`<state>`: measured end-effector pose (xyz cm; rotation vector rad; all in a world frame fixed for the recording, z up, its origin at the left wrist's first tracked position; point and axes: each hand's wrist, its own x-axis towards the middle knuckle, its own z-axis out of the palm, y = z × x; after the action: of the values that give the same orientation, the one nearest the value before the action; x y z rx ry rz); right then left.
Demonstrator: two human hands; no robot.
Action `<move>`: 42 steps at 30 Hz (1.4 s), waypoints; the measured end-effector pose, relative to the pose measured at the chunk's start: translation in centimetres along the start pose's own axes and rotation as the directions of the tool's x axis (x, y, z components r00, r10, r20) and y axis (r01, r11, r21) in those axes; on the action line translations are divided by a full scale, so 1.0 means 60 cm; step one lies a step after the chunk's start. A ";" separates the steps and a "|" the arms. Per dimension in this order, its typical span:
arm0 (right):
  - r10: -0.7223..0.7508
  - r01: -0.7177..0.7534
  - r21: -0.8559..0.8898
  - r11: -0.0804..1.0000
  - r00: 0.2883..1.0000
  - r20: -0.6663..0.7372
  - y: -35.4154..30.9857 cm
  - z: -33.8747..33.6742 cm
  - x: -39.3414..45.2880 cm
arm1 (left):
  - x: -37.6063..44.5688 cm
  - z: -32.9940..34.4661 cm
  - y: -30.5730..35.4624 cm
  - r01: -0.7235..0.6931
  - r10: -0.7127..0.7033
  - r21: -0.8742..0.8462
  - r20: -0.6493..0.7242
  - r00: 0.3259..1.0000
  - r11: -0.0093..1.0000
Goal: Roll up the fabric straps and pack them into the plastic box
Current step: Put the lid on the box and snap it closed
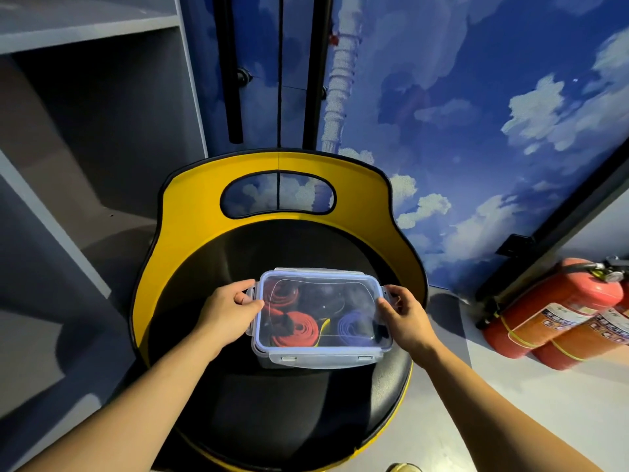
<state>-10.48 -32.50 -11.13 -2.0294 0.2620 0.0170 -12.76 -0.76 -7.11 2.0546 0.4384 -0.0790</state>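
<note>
The clear rectangular plastic box (pixel 321 352) sits near the middle of the black round seat of the yellow-backed chair (pixel 272 420), long side facing you. That puts it low, central and within easy reach of both arms.

Its transparent lid with blue-grey rim (pixel 320 287) is already on. Through it you can see the rolled fabric straps: a red coil at front left (pixel 299 332), a second red coil behind it (pixel 282 296), a blue-purple coil at front right (pixel 350 327), dark rolls toward the back, and a yellow bit between red and blue. They lie as coils side by side, which is why they fit under a flat lid.

Your left hand (pixel 228 308) is at the box's left short end, thumb on the lid edge and fingers (pixel 243 289) curled round the side latch there. Your right hand (pixel 406 313) mirrors it at the right short end, fingers curled over that latch. Gripping both ends at once keeps the lid level and stops the box sliding on the smooth seat.

The two front latch tabs (pixel 289 358) appear folded down against the wall; whether they are fully clicked cannot be told. The rear latches are hardly visible.

Judgement: packing looks finished, and the step in hand is closing the side latches. Press both together; uneven force could tilt the lid or tip the box.

Off to the right, two red fire extinguishers (pixel 558 311) lie on the floor, well apart from the chair. Grey shelving (pixel 85 97) stands to the left.
</note>
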 end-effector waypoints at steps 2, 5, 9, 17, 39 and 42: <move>-0.024 0.024 0.001 1.000 1.000 -0.016 -0.004 0.008 -0.002 | 0.000 -0.004 0.001 0.018 -0.018 -0.020 -0.007 1.000 1.000; -0.054 0.054 -0.004 0.999 0.998 -0.037 -0.007 0.013 -0.003 | 0.001 -0.004 -0.001 0.042 -0.042 -0.026 0.005 0.999 0.999; -0.053 0.052 -0.020 0.998 0.998 -0.037 -0.008 0.013 -0.003 | 0.004 0.003 -0.006 0.072 -0.072 -0.033 0.021 0.997 0.997; -0.165 0.163 -0.140 0.977 0.986 -0.001 0.001 0.013 0.003 | 0.010 0.005 -0.018 0.091 -0.082 -0.104 0.083 0.993 0.990; -0.484 0.422 -0.756 0.501 0.860 0.159 -0.038 0.047 -0.009 | -0.001 0.084 -0.005 -0.391 0.382 0.838 0.243 0.892 0.379; -0.429 0.407 -0.809 0.424 0.877 0.216 -0.037 0.055 -0.016 | 0.004 0.089 -0.010 -0.458 0.423 0.789 0.280 0.862 0.410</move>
<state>-10.66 -28.45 -10.57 -3.0381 -0.3530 -0.2481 -12.08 -5.02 -10.36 3.0769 -0.2940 0.0044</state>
